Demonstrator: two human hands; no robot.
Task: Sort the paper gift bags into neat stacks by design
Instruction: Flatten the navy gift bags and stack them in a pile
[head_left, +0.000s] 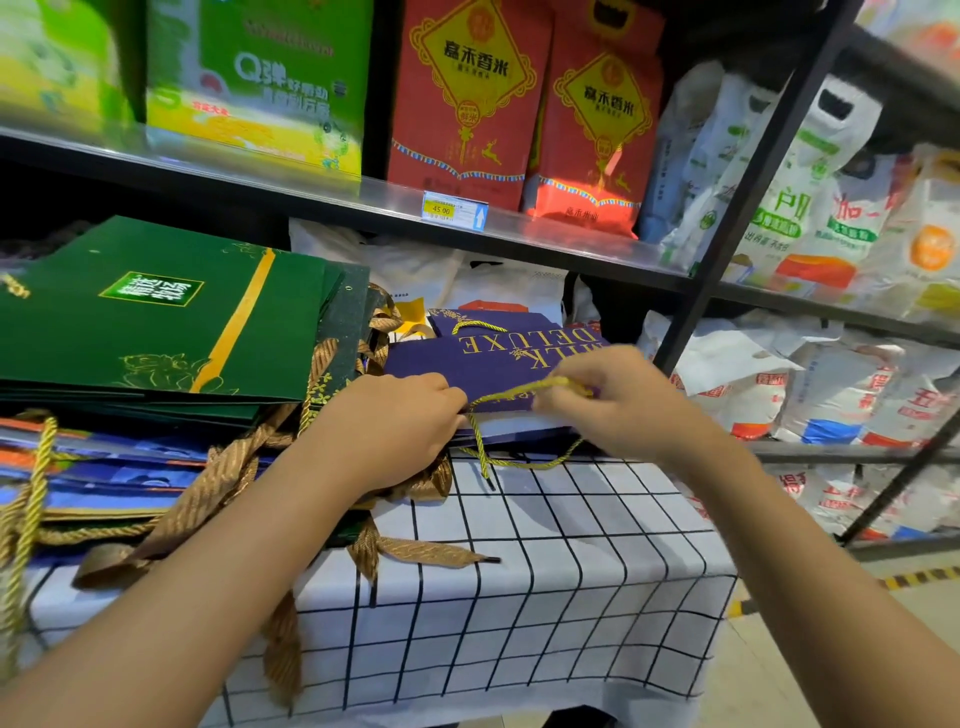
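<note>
A purple gift bag (483, 358) with gold "MILK DELUXE" lettering lies flat on a small stack at the table's far side. My right hand (618, 400) pinches its gold cord handle (514, 395). My left hand (400, 426) grips the near left edge of the purple stack. To the left, dark green gift bags (156, 317) with a gold stripe are piled high. Under them lie blue and orange bags (104, 467), with brown ribbon handles (218, 488) spilling forward.
A white cloth with a black grid (545, 571) covers the table. A black shelf (363, 202) above holds green boxes (260, 78) and red rice bags (467, 93). A slanted black post (727, 223) stands to the right, with white sacks (810, 395) behind it.
</note>
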